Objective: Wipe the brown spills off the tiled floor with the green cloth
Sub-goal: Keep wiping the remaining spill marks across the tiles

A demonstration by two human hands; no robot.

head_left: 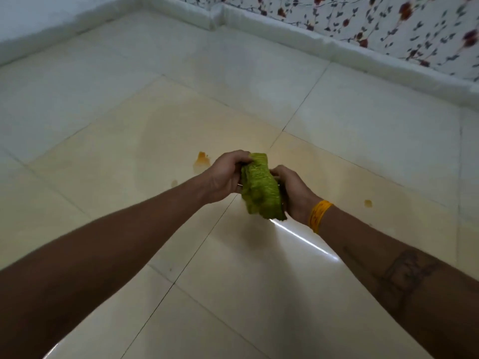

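The green cloth [260, 189] is bunched up in the air above the tiled floor [337, 156], held between both hands. My left hand [224, 177] grips its upper left side and my right hand [294, 193] grips its right side. An orange-brown spill [201, 159] lies on the floor just left of my left hand. A small brown drop [174, 183] sits below it beside my left forearm. Another small brown spot [368, 203] lies to the right, past my right wrist. A faint yellowish smear [166, 130] spreads over the tile farther ahead.
A pale skirting edge [285, 32] runs along the far side of the floor, under a wall with a floral pattern [388, 19]. A bright streak of reflected light [303, 239] crosses the tile below the cloth. An orange band [317, 215] circles my right wrist.
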